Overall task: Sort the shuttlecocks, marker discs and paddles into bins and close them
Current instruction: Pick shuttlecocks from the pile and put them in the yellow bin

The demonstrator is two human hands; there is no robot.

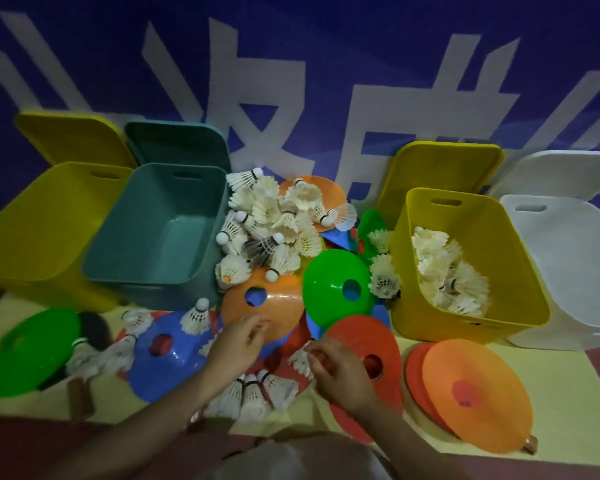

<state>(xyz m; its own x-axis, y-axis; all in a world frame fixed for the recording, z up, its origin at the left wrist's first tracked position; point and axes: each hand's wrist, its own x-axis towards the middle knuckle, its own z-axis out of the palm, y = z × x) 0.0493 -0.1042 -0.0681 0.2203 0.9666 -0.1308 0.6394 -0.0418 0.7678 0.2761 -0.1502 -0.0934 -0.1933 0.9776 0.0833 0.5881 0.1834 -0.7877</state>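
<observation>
While blurred, right hand [340, 370] pinches shuttlecock [300, 362] | paddle [78, 393] mostly hidden

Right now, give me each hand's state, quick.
Left hand: open, fingers loosely curled, holding nothing.
Right hand: pinching a shuttlecock.

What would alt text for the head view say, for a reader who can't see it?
Two bare hands work over a floor pile of shuttlecocks and marker discs: the right hand pinches a shuttlecock, while the left hand hovers with loosely curled fingers. Only the right yellow bin holds shuttlecocks; the teal bin is empty, and all lids are open.
</observation>
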